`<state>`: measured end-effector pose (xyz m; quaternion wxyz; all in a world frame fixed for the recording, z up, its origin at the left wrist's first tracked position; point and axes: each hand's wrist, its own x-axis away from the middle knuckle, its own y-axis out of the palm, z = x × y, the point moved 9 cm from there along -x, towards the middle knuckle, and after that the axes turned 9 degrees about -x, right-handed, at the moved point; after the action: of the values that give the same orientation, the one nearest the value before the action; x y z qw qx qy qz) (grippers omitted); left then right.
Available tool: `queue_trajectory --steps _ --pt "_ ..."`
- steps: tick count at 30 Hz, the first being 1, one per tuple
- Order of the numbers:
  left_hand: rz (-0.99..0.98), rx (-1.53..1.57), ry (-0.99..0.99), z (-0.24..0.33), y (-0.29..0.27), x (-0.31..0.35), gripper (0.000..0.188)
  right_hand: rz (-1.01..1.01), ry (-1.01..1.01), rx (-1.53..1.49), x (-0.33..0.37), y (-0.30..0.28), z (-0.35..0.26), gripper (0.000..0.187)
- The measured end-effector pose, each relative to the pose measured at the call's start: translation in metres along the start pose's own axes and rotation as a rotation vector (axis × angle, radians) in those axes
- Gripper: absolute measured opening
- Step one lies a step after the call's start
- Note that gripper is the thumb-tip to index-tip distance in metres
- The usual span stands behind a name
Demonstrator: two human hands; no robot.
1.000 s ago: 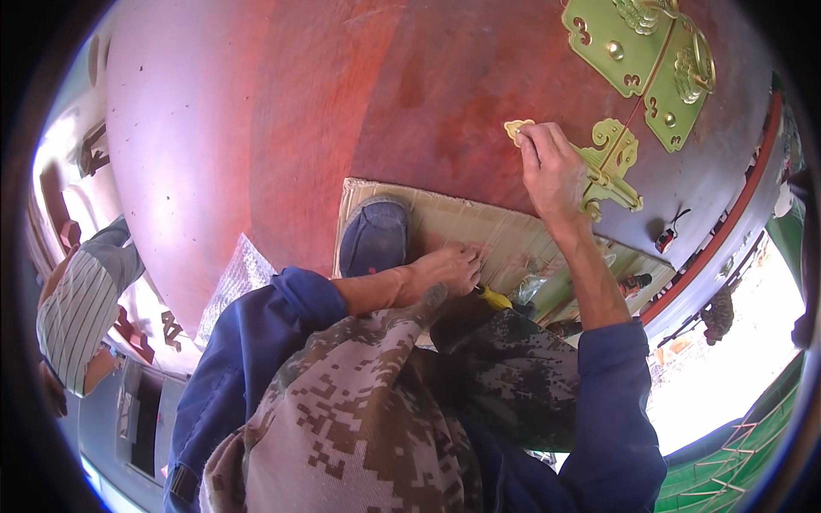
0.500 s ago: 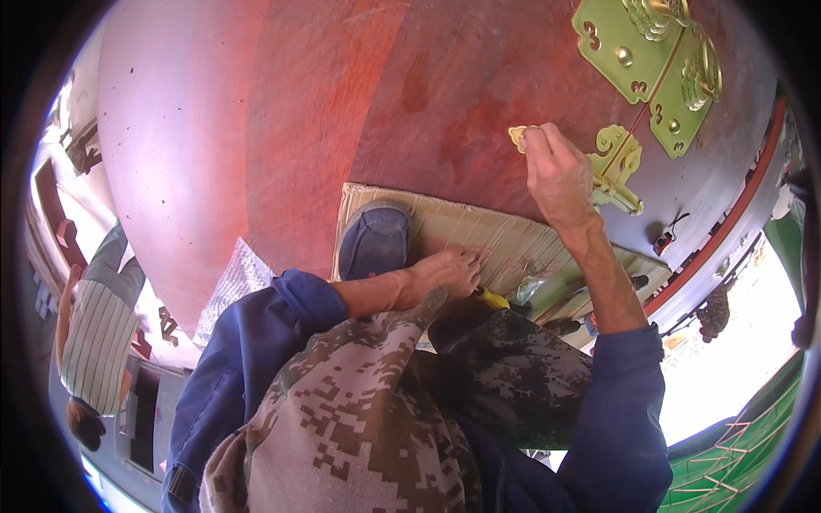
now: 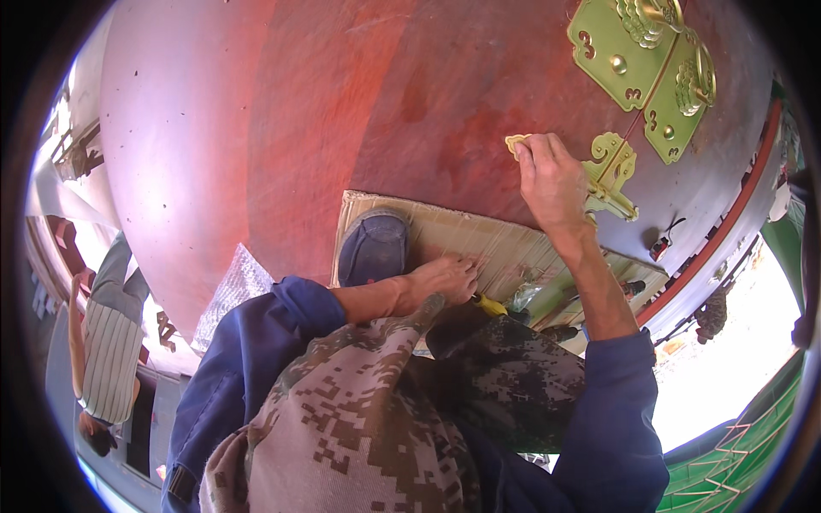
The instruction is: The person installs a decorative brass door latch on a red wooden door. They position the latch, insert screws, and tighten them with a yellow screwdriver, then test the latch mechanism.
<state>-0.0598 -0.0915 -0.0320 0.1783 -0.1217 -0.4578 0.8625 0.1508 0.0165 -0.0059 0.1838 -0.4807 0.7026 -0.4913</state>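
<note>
My right hand [image 3: 553, 184] is raised against the red wooden surface [image 3: 359, 103], thumb and fingers pinched on a small gold-coloured metal fitting. The scalloped tip of this brass fitting [image 3: 515, 144] shows beyond the fingertips; my hand covers the rest. Just right of it, a brass latch piece [image 3: 612, 175] straddles the seam. Low over the cardboard sheet [image 3: 505, 229], my left hand [image 3: 440, 282] has its fingers curled together. What they hold, if anything, is hidden. A yellow tool handle [image 3: 490, 305] lies close below those fingers; I cannot tell whether they touch it.
Two large brass plates [image 3: 620, 64] with ring pulls are fixed at upper right. My dark shoe [image 3: 375, 248] rests on the cardboard, with bubble wrap [image 3: 233, 295] to its left. A small red-and-black object [image 3: 658, 248] lies at right. Another person [image 3: 111, 342] is at far left.
The view has shifted slightly. My right hand stays pinched on the brass fitting, and my left hand remains low over the cardboard. The person at left has shifted a little.
</note>
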Motion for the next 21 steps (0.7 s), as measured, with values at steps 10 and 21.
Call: queue_trajectory --steps 10,21 --pt "-0.047 0.023 0.014 0.0 0.004 0.0 0.024 -0.157 -0.177 0.185 -0.007 0.01 -0.013 0.021" --pt "0.048 -0.036 -0.001 0.002 0.002 0.002 0.021 -0.239 0.113 0.272 -0.009 0.018 -0.001 0.014"
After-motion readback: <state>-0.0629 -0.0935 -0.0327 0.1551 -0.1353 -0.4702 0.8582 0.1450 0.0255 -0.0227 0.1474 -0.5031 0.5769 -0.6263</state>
